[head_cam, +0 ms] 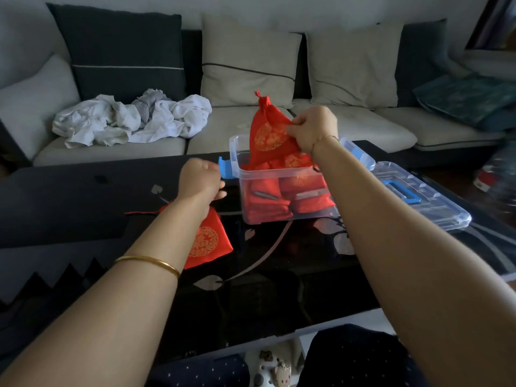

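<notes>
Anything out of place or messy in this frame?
One red satin drawstring pouch lies alone on the black glass table, outside the clear plastic box holding the others. Crumpled white laundry is heaped on the sofa. Nothing looks spilled or damaged.

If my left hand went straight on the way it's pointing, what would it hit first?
Most likely the blue latch on the clear box's left end, right ahead of the left hand. Depth is unclear from one view, so it could pass just over it.
</notes>
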The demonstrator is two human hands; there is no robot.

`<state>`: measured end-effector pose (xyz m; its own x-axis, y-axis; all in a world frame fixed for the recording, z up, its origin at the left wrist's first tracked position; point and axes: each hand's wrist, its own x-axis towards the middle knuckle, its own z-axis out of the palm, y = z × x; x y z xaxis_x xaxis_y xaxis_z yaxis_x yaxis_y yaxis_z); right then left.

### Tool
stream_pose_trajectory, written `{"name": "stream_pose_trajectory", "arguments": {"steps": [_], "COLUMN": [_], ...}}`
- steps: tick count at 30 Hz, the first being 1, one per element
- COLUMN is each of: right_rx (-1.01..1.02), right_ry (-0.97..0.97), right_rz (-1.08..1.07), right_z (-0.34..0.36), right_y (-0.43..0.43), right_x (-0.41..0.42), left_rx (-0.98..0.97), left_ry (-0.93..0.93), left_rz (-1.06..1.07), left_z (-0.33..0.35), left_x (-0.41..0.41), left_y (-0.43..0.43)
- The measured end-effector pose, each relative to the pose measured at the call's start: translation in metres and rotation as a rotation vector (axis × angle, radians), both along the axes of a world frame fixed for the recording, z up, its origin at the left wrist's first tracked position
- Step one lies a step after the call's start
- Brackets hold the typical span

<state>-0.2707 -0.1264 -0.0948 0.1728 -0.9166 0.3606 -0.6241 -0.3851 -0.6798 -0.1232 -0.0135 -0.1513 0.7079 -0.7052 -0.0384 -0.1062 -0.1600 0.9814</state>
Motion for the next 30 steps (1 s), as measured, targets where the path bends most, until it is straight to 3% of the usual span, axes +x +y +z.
{"name": "stream_pose_trajectory", "arguments": {"steps": [4,6,11,14,19,25,30], "right_rx": [0.12,0.116,0.006,-0.06,-0.023,-0.09,0.276], "right_ry": [0.441,0.543,0.417,0.296,0.231,0.047,0.237], "right_rz": [0.043,0.045,-0.021,0.054,0.287,0.301,0.441], "right_z": [-0.018,-0.027,-0.027,-0.031,-0.056,-0.069,-0.092], "right_y": [-0.024,-0.024,-0.011,0.021,0.075,0.1,0.097], "right_x": [0.028,0.035,0.027,0.026,0.037,0.039,0.039], "left_rx": [0.245,0.399,0.644,0.7,0.604,0.367,0.096], "left_ry": [-0.304,-0.39,-0.468,-0.446,-0.422,-0.274,-0.196], "left_rz": [0.047,0.085,0.145,0.11,0.153,0.089,-0.272], "left_z": [-0.027,-0.043,-0.074,-0.089,-0.098,-0.095,-0.065], "left_x": [0.027,0.034,0.036,0.039,0.04,0.053,0.032], "left_y": [0.002,0.006,0.025,0.034,0.033,0.033,0.057]}}
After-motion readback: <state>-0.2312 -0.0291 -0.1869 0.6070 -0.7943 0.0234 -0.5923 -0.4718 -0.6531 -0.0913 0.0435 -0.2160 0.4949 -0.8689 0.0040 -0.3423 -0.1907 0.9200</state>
